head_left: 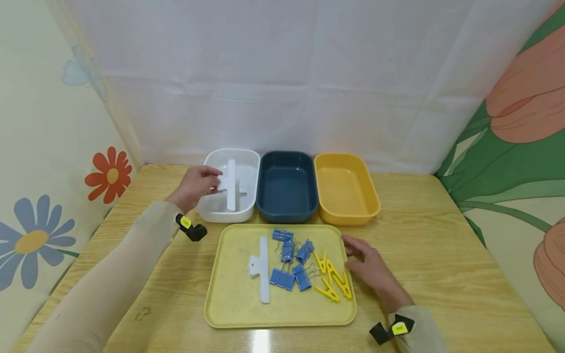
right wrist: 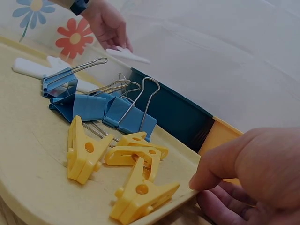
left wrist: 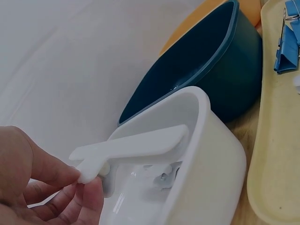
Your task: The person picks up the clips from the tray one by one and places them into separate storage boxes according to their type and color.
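Head view: left grip (head_left: 196, 187) pinches white plastic bar clip (head_left: 231, 189) over white oblong tub (head_left: 226, 217) behind yellow rectangular tray (head_left: 236, 309); relaxed right grip (head_left: 370, 267) touches it; white, blue, yellow clips (head_left: 282, 279) remain.

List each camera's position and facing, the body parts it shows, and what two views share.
Head: worn on the head, facing forward and down over the tray, white bin, dark blue bin and orange bin; left hand, right hand and sleeves show.
Left wrist: on that wrist, facing past the left hand into the white bin; only this hand shows.
Right wrist: on that wrist, facing across the tray's yellow pegs and blue clips; right hand near, left hand beyond.
Shared: both wrist views show the held white clip and dark blue bin.
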Tool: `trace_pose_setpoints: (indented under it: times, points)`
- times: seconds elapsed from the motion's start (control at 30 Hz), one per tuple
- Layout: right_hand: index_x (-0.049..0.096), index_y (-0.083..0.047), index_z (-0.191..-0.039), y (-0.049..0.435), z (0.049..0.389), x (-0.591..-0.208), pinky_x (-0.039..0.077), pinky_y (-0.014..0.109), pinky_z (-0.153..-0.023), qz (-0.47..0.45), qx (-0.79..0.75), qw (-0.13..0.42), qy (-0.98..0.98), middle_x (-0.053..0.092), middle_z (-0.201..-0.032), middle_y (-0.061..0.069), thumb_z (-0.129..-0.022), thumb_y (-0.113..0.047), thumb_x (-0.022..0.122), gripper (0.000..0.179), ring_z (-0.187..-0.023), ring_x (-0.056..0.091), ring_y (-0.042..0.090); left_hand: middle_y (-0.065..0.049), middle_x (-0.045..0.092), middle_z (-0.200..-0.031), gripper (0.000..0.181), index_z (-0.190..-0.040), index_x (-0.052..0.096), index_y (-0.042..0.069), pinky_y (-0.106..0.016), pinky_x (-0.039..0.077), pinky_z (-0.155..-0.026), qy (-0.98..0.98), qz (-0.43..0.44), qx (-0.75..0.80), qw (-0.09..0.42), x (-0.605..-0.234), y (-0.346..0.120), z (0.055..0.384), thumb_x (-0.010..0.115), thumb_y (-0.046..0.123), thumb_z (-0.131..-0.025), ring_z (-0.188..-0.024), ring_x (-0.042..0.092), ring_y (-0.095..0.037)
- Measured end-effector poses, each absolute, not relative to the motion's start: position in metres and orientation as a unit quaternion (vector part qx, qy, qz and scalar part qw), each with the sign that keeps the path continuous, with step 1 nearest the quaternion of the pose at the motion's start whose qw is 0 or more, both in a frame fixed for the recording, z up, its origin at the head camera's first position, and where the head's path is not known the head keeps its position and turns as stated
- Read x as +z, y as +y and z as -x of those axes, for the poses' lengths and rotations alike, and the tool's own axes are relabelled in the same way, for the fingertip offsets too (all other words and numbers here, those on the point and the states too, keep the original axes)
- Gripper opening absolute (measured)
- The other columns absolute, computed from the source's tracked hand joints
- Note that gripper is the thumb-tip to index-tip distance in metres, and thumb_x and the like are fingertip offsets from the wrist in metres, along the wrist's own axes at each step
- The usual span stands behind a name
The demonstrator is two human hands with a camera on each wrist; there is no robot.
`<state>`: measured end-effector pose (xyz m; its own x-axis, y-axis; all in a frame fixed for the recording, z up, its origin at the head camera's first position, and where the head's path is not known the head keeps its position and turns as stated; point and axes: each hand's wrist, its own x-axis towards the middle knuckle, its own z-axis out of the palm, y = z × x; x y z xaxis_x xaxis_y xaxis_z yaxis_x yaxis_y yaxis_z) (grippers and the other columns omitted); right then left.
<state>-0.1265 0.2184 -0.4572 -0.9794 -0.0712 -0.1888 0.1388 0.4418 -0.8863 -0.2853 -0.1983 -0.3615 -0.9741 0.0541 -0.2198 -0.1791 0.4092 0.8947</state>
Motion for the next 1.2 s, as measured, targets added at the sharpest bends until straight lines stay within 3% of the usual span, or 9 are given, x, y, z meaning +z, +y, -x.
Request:
trace_pose_setpoints:
  times: [0.13, 0.37, 0.47, 0.8, 1.2]
  points:
    - [0.044, -0.015, -0.146, 0.218, 0.127, -0.458, 0.034, 0.047, -0.107, -0.025, -0.529, 0.098, 0.843, 0.048, -0.142, 0.008, -0.083, 0.004, 0.059, 0.067, -0.118, 0.051, 0.025, -0.019, 0.047, -0.128, 0.037, -0.133, 0.048, -0.003, -0.041, 0.049, -0.098, 0.831, 0.041, 0.543, 0.110, -0.364, -0.198, 0.289, 0.047, 0.004, -0.096, -0.101, 0.053, -0.027]
    - [0.044, -0.015, -0.145, 0.217, 0.126, -0.457, 0.034, 0.047, -0.107, -0.029, -0.526, 0.099, 0.844, 0.049, -0.141, 0.009, -0.083, 0.003, 0.059, 0.066, -0.118, 0.051, 0.025, -0.016, 0.050, -0.119, 0.037, -0.129, 0.050, -0.006, -0.022, 0.054, -0.076, 0.835, 0.045, 0.537, 0.107, -0.371, -0.195, 0.294, 0.048, 0.001, -0.093, -0.089, 0.054, -0.020]
    - [0.044, -0.015, -0.145, 0.217, 0.126, -0.456, 0.034, 0.047, -0.107, -0.031, -0.525, 0.099, 0.845, 0.049, -0.141, 0.009, -0.083, 0.002, 0.059, 0.066, -0.118, 0.051, 0.025, -0.015, 0.050, -0.118, 0.037, -0.128, 0.051, -0.005, -0.020, 0.052, -0.072, 0.840, 0.050, 0.530, 0.106, -0.374, -0.194, 0.298, 0.049, 0.001, -0.092, -0.089, 0.054, -0.019]
    - [0.045, -0.012, -0.144, 0.217, 0.126, -0.456, 0.037, 0.042, -0.104, -0.012, -0.529, 0.088, 0.844, 0.050, -0.140, 0.011, -0.083, 0.003, 0.060, 0.065, -0.117, 0.052, 0.025, -0.020, 0.048, -0.127, 0.040, -0.131, 0.051, -0.002, -0.026, 0.049, -0.080, 0.853, 0.084, 0.502, 0.114, -0.380, -0.192, 0.306, 0.047, 0.003, -0.092, -0.098, 0.052, -0.024]
    - [0.045, -0.013, -0.145, 0.217, 0.126, -0.457, 0.036, 0.042, -0.104, -0.016, -0.524, 0.088, 0.847, 0.050, -0.140, 0.010, -0.083, 0.003, 0.060, 0.065, -0.118, 0.052, 0.024, -0.017, 0.051, -0.116, 0.044, -0.130, 0.052, -0.003, -0.027, 0.048, -0.075, 0.863, 0.091, 0.489, 0.092, -0.392, -0.191, 0.317, 0.044, -0.001, -0.087, -0.085, 0.054, -0.020]
